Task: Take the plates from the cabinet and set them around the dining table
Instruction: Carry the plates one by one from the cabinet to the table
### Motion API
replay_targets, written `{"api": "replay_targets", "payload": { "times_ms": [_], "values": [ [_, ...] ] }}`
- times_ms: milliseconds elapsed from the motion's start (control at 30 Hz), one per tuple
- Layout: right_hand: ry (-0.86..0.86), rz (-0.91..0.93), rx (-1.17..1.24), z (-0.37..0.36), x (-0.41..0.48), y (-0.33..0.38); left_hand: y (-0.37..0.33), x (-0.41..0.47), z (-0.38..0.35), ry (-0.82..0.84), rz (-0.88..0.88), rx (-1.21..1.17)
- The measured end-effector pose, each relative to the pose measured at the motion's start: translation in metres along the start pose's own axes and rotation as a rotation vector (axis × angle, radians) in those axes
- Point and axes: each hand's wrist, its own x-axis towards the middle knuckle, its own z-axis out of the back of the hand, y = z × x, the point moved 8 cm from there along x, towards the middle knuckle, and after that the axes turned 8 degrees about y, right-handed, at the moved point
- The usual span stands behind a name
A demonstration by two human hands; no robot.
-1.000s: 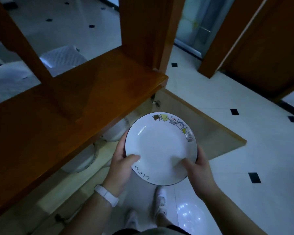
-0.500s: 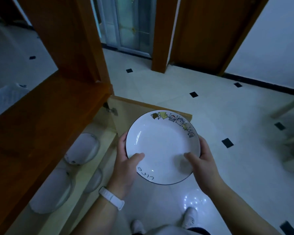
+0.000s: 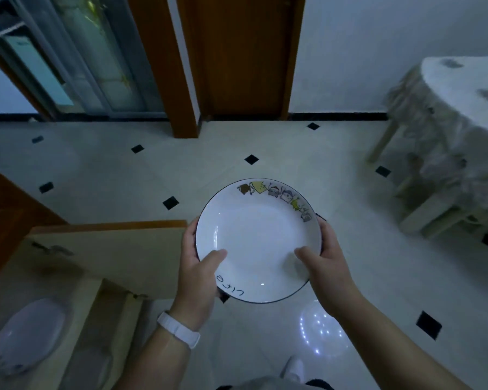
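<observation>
A shoe [image 3: 293, 368] is showing at the bottom edge, below the plate [image 3: 258, 240]. The plate is being held level above the floor [image 3: 102, 175], clear of every surface. It is white with a thin dark rim, a band of small cartoon figures along its far right edge, and handwritten lettering on its near left edge.

The left hand [image 3: 196, 273] is grasping the plate's left edge, thumb lying on the upper face and fingers curling beneath. A white wristband [image 3: 178, 329] is sitting on that wrist. The right hand [image 3: 326, 263] is grasping the plate's right edge in the same manner, thumb on top, fingers under the rim.

To the left of the plate, the cabinet [image 3: 0, 218] is standing with its door [image 3: 110, 249] swung open; the door edge is lying just beside the left hand. Below and left of the plate, more plates [image 3: 30, 334] are resting inside the cabinet, blurred.

Well apart from the plate, to its far right, the table [image 3: 462, 88] is standing under a pale cloth. Beyond the plate, a brown door [image 3: 237, 54] is standing shut in the wall, and a glass door [image 3: 76, 54] is showing to its left.
</observation>
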Motion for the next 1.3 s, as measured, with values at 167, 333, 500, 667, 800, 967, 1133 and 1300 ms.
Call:
{"api": "replay_targets", "payload": {
  "times_ms": [167, 333, 500, 667, 800, 967, 1133, 1300],
  "values": [
    [-0.112, 0.022, 0.028, 0.098, 0.001, 0.019, 0.009, 0.023, -0.102, 0.104, -0.023, 0.034],
    [-0.245, 0.052, 0.071, 0.18, -0.011, 0.033, 0.017, 0.038, -0.192, 0.256, -0.015, 0.06],
    [-0.375, 0.081, 0.117, 0.238, -0.021, 0.038, 0.028, 0.055, -0.256, 0.368, -0.001, 0.116],
    [-0.484, 0.048, 0.117, 0.283, -0.018, 0.03, 0.048, 0.079, -0.306, 0.443, 0.036, 0.17],
    [-0.569, 0.019, 0.077, 0.318, -0.005, 0.026, 0.067, 0.107, -0.345, 0.501, 0.09, 0.176],
    [-0.663, -0.012, 0.025, 0.361, 0.032, 0.033, 0.086, 0.162, -0.4, 0.601, 0.13, 0.184],
    [-0.749, -0.027, 0.006, 0.402, 0.081, 0.058, 0.091, 0.227, -0.461, 0.699, 0.185, 0.147],
    [-0.881, -0.007, 0.03, 0.437, 0.117, 0.088, 0.085, 0.283, -0.53, 0.841, 0.198, 0.091]
  ]
}}
